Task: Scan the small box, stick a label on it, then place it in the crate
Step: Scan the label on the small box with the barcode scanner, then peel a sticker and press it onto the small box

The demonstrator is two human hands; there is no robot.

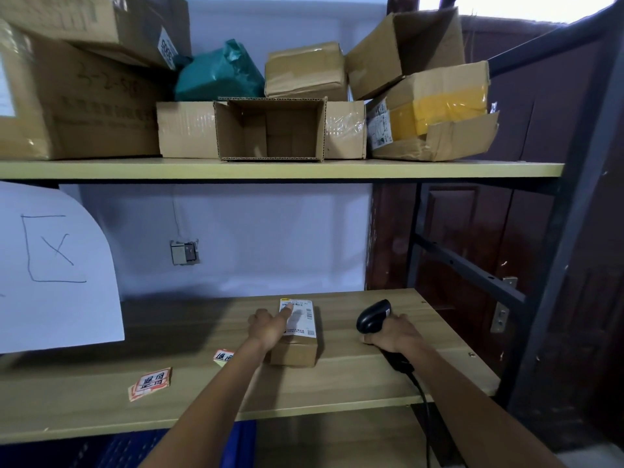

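A small cardboard box (299,346) with a white shipping label on top lies on the wooden shelf board (337,380) in front of me. My left hand (268,327) rests against the box's left side, index finger stretched onto the label. My right hand (393,332) grips the handle of a black barcode scanner (373,317) to the right of the box; the scanner's head faces the box and its cable runs off the front edge. Red and white label stickers (151,383) lie in a pile at the front left, and another sticker (223,357) lies beside my left forearm.
A blue crate (233,444) shows below the shelf's front edge. A white sheet (57,265) with a drawn box and cross hangs at the left. The upper shelf (270,169) holds several cardboard boxes and a green bag (219,74). A dark metal upright (553,265) stands at the right.
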